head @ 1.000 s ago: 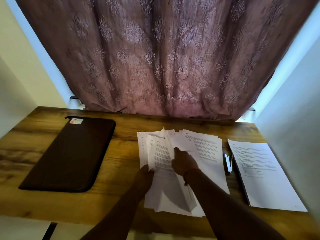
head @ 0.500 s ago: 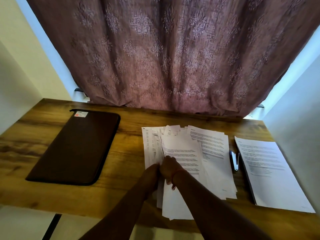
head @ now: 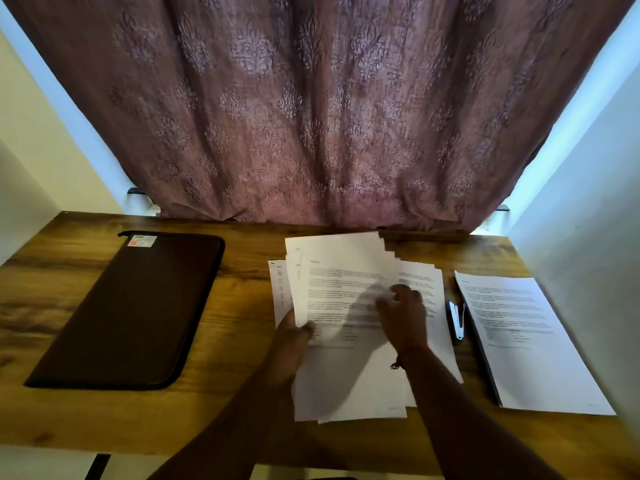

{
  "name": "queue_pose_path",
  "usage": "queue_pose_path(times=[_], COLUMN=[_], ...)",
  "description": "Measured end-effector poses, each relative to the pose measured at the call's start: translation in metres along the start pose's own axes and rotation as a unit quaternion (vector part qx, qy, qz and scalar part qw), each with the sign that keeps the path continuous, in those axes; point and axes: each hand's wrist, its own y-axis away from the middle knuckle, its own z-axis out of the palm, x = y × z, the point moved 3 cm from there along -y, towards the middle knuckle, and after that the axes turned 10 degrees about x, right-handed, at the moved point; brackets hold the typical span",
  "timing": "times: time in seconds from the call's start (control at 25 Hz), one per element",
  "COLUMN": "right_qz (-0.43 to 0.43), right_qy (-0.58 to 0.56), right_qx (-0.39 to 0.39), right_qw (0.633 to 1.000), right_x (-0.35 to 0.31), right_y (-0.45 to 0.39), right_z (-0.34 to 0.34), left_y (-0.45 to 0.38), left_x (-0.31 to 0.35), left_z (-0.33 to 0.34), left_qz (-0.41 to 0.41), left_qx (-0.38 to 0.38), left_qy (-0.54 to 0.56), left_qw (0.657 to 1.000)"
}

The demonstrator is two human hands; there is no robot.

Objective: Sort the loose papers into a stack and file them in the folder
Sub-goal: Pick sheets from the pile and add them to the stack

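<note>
Several loose printed papers (head: 341,271) lie fanned out in the middle of the wooden desk (head: 239,403). My left hand (head: 294,336) pinches the left edge of the upper sheets, thumb on top. Over their right side, my right hand (head: 403,311) has its fingers spread and loosely bent, touching the paper. A dark brown zipped folder (head: 138,306) lies closed at the left of the desk. At the right lies a separate neat stack of papers (head: 519,337).
A small stapler (head: 456,318) lies between the loose papers and the right stack. A patterned mauve curtain (head: 311,116) hangs behind the desk. White walls close in on both sides. The desk's front edge runs just below my forearms.
The upper sheets have been shifted up and to the right over the pile. My right hand moved from the centre to the right side; my left hand stayed at the left edge.
</note>
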Motion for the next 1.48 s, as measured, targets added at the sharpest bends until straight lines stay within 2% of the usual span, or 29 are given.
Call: queue_pose_path(times=[0.04,0.12,0.2,0.24,0.48,0.8,0.92,1.04,1.16,1.32,1.48], right_qz=[0.031,0.072,0.044,0.024,-0.075,-0.103,-0.110,-0.156,-0.234,-0.238,-0.232], right_qy=[-0.041,-0.160,-0.235,-0.254,-0.319,-0.344,-0.371,-0.383,-0.320,-0.319,-0.342], right_qx=[0.004,-0.083,-0.165,-0.171,-0.082,-0.113,-0.088,-0.049,-0.023,-0.056,-0.035], right_qw=[0.999,0.981,0.957,0.952,0.941,0.927,0.918,0.909,0.918,0.916,0.910], right_x=[0.006,0.009,-0.006,-0.015,-0.062,-0.078,-0.094,-0.113,-0.126,-0.127,-0.125], right_y=[-0.008,-0.019,-0.022,-0.022,-0.024,-0.013,-0.016,-0.020,-0.023,-0.026,-0.026], right_z=[-0.010,-0.023,-0.035,-0.040,-0.055,-0.052,-0.059,-0.072,-0.083,-0.081,-0.083], left_y=[-0.002,-0.008,-0.013,-0.015,-0.026,-0.011,0.000,0.006,0.000,-0.002,0.000], left_x=[0.010,0.025,0.040,0.049,0.093,0.119,0.144,0.163,0.164,0.165,0.170], left_z=[0.000,0.000,0.000,-0.001,-0.014,-0.028,-0.033,-0.038,-0.038,-0.038,-0.037], left_qz=[0.002,0.016,0.039,0.046,0.120,0.201,0.248,0.294,0.286,0.267,0.262], left_qx=[0.005,0.007,-0.001,0.002,0.047,0.092,0.094,0.113,0.104,0.096,0.102], left_qy=[0.026,0.061,0.067,0.067,0.097,0.108,0.135,0.130,0.135,0.142,0.148], left_qw=[1.000,0.998,0.997,0.997,0.987,0.969,0.955,0.940,0.943,0.948,0.948])
